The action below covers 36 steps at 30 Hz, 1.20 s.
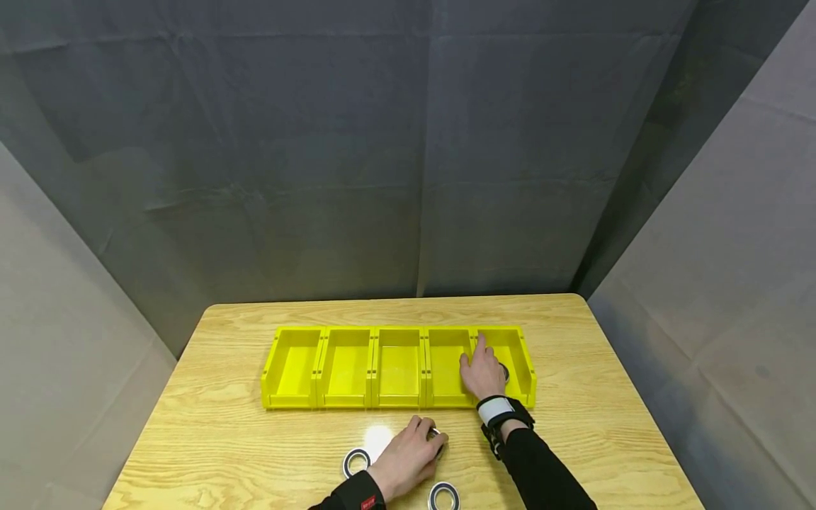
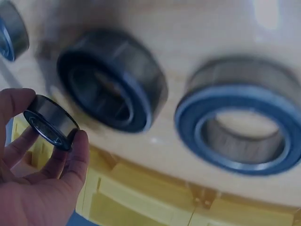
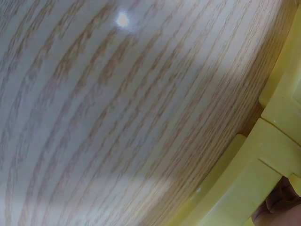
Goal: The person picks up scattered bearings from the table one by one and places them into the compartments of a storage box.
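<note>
My left hand pinches a ball bearing between thumb and fingers, over the table in front of the yellow bins. In the left wrist view the bearing is tilted, with its steel outer ring facing up. My right hand reaches into the bins at the right end, over the wall between the last two. Its index finger and thumb are spread apart. Another bearing shows beside this hand in the rightmost bin, partly hidden by it. In the right wrist view, only part of the fingers shows behind a yellow wall.
A row of several joined yellow bins stands across the wooden table. One loose bearing lies left of my left hand, and another bearing lies nearer the front. Grey cloth hangs behind and at both sides.
</note>
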Tool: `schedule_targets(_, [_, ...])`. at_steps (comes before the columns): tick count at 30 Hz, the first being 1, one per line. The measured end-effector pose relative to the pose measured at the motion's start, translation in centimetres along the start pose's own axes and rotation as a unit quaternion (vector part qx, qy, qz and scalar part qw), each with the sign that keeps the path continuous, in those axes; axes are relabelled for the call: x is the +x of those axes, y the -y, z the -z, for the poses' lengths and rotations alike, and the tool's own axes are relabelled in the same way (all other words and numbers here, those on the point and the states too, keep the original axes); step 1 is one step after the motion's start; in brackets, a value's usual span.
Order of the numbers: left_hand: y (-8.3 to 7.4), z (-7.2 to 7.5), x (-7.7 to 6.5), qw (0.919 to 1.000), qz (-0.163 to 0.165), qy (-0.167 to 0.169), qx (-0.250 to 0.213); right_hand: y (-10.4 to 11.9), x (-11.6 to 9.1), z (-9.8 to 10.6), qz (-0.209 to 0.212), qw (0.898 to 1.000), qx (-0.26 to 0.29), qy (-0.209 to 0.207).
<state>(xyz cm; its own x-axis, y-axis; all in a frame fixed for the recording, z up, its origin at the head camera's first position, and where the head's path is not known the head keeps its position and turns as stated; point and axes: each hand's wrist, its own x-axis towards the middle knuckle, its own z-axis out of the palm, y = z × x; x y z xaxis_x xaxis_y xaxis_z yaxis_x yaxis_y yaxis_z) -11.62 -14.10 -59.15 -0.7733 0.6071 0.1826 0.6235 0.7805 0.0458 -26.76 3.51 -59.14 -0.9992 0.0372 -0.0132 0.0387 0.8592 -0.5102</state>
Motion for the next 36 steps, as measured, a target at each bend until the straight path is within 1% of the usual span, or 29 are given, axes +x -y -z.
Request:
schedule_targets(5, [0.5, 1.0, 1.3, 0.9998, 0.016, 0.004, -0.013, -0.1, -0.1, -0.1, 0.004, 1.0, 0.009, -0.007])
schedule_targets(9, [1.1, 1.9, 2.2, 0.9997, 0.023, 0.002, -0.011, -0.1, -0.1, -0.4, 0.007, 1.0, 0.02, -0.012])
schedule_targets(14, [2.1, 3.2, 3.3, 0.9994, 0.032, 0.009, -0.003, -0.1, 0.0, -0.7, -0.001, 1.0, 0.031, -0.001])
schedule_targets(16, [2.6, 3.7, 3.7, 0.9994, 0.034, 0.003, -0.001, 0.0, 0.0, -0.8, -0.002, 0.999, 0.037, 0.0])
schedule_targets(19, [3.1, 4.2, 4.3, 0.9993, 0.033, -0.015, 0.001, 0.1, -0.2, -1.0, -0.003, 0.999, 0.043, 0.0])
schedule_targets(23, [3.7, 4.6, 5.1, 0.9989, 0.032, -0.033, 0.006, 0.2, -0.3, -1.0, -0.002, 0.999, 0.051, 0.003])
schedule_targets(27, [4.1, 4.6, 6.0, 0.9988, 0.032, -0.037, 0.006, 0.5, -0.4, -0.5, -0.002, 0.998, 0.066, 0.023])
schedule_targets(29, [4.2, 4.6, 6.5, 0.9989, 0.033, -0.033, 0.009, 0.7, -0.4, -0.1, -0.004, 0.996, 0.079, 0.039])
schedule_targets(33, [4.2, 4.6, 7.6, 0.999, 0.031, -0.023, 0.021, 0.7, -0.2, 0.8, -0.011, 0.991, 0.107, 0.081])
schedule_targets(36, [4.1, 4.6, 8.4, 0.9989, 0.026, -0.024, 0.03, 0.4, -0.1, 1.3, -0.013, 0.987, 0.126, 0.096])
